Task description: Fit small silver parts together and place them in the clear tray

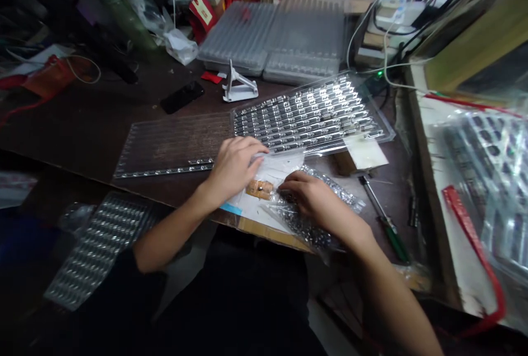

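My left hand hovers at the join of two clear plastic trays, thumb and fingers apart, and nothing shows between them. Under and beyond it lies a ribbed tray with a row of small silver connectors along its near edge. Farther right, a second tray is filled with rows of such connectors. A small orange-brown block rests on white paper between my hands. My right hand is at a clear bag of small shiny metal parts, its fingers bent together; what they hold is hidden.
A green-handled screwdriver lies right of the bag. Behind are a black phone, a white folding stand and stacked clear trays. A small white-topped block stands beside the filled tray. Another tray sits below the table edge.
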{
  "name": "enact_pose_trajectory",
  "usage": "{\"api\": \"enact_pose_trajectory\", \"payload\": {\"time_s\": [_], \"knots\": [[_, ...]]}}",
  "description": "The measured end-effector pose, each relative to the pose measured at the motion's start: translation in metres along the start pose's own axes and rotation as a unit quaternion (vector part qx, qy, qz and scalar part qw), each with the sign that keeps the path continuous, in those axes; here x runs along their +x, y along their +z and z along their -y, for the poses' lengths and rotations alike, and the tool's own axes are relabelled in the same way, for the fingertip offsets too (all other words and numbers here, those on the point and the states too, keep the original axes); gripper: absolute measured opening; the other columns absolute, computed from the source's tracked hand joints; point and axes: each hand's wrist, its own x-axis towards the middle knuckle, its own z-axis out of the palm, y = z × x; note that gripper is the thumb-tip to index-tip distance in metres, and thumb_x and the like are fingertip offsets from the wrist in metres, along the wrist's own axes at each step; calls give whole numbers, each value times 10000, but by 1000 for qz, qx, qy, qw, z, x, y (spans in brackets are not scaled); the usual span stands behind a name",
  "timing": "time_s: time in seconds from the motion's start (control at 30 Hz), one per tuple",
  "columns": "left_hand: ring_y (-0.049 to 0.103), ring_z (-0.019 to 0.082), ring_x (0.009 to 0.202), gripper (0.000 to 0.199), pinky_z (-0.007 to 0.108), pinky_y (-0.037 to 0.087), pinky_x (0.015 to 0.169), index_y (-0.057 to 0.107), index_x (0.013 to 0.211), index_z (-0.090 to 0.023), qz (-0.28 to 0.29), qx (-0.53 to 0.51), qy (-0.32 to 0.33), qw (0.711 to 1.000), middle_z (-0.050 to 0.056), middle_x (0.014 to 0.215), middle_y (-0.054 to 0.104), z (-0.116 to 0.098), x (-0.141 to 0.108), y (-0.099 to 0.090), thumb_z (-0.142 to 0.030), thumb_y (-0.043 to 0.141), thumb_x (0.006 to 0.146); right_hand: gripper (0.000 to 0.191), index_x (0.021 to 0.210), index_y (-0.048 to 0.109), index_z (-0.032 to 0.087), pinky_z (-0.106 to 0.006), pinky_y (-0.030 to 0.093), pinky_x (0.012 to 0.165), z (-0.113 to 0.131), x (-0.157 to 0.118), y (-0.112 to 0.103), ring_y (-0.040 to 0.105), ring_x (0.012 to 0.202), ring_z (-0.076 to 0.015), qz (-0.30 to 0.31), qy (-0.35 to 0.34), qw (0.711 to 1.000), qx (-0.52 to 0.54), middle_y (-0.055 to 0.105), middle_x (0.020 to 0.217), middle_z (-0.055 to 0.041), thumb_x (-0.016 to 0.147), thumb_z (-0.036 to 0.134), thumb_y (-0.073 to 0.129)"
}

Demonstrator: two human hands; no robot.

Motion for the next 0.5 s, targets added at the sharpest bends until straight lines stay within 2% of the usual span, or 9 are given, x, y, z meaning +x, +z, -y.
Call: {"api": "enact_pose_trajectory", "payload": {"time_s": [0.07,0.13,0.27,0.4,0.5], "knots": [[583,258,1089,178,421,439,947,695,1092,-238,-18,-13,7,1000,46,1174,682,-11,12,16,-224,618,932,474,1065,724,154,-313,504,881,-1,0,0,652,939,-194,-4,10,1000,-4,674,1073,-102,790,-89,424],[564,278,1082,160,426,454,926,695,1069,-214,-29,-5,-5,1000,70,1144,661,-16,23,27,-243,644,920,402,1065,724,151,-322,515,850,-2,0,0,657,907,-196,-27,15,1000,-5,685,1047,-106,856,-46,443],[572,277,1055,63,426,473,925,669,918,-175,-28,-14,-9,999,80,1048,643,-14,33,30,-219,626,927,190,1006,740,173,-334,534,803,-3,0,-2,685,856,-204,-67,26,997,9,731,967,-90,954,155,559],[644,192,939,62,350,517,873,626,935,-180,-29,-137,16,990,50,1012,688,-7,13,17,-165,566,940,159,871,750,218,-342,557,777,-5,1,-4,706,814,-210,-88,49,995,18,763,867,-51,942,233,609],[664,154,825,54,295,535,787,635,941,-199,-37,-186,-5,982,21,931,716,-2,-18,11,-184,585,925,202,949,761,210,-367,570,809,-6,2,-2,714,862,-221,-123,48,991,12,772,940,-68,949,189,560]]}}
